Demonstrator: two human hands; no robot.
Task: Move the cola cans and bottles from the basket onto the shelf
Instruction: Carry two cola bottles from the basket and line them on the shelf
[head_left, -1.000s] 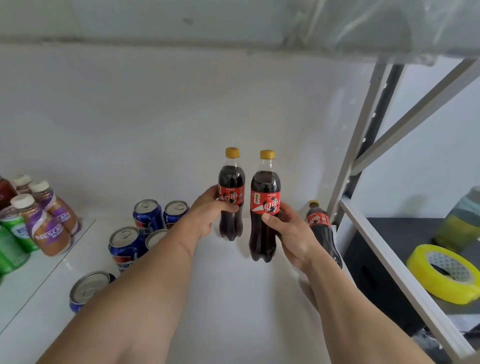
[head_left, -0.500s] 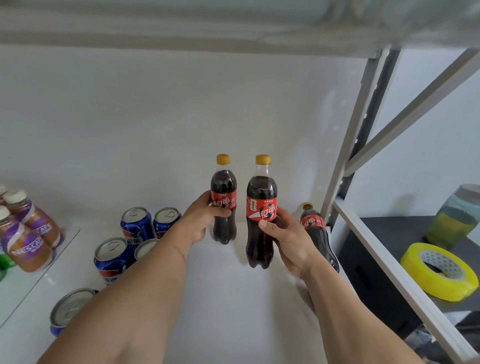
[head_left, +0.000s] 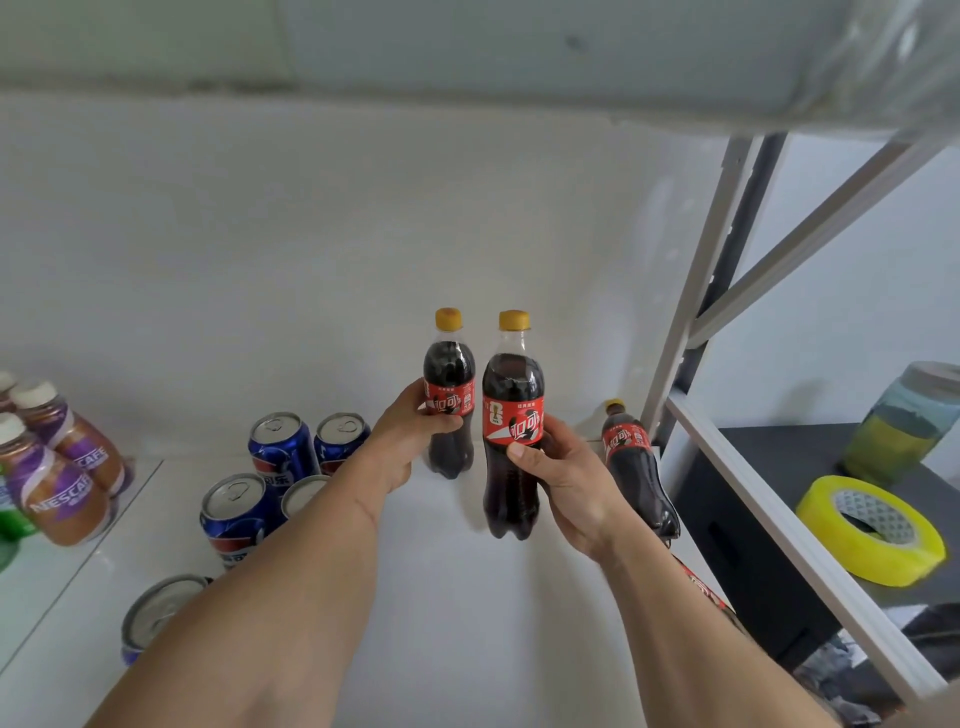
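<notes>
Cola bottles are in both your hands over the white shelf (head_left: 467, 623). Your left hand (head_left: 410, 441) has its grip closed around the label of the farther cola bottle (head_left: 449, 395); your right hand (head_left: 566, 478) grips the nearer cola bottle (head_left: 513, 431) at mid-body. Both are upright, caps up, probably so they land on their bases. The farther bottle's base looks at or just above the shelf; I cannot tell which. A third cola bottle (head_left: 631, 467) stands right of the nearer one, by the shelf post (head_left: 691, 291). Pepsi cans (head_left: 283, 447) cluster left of the farther bottle, leaving the gap you're aiming for.
</notes>
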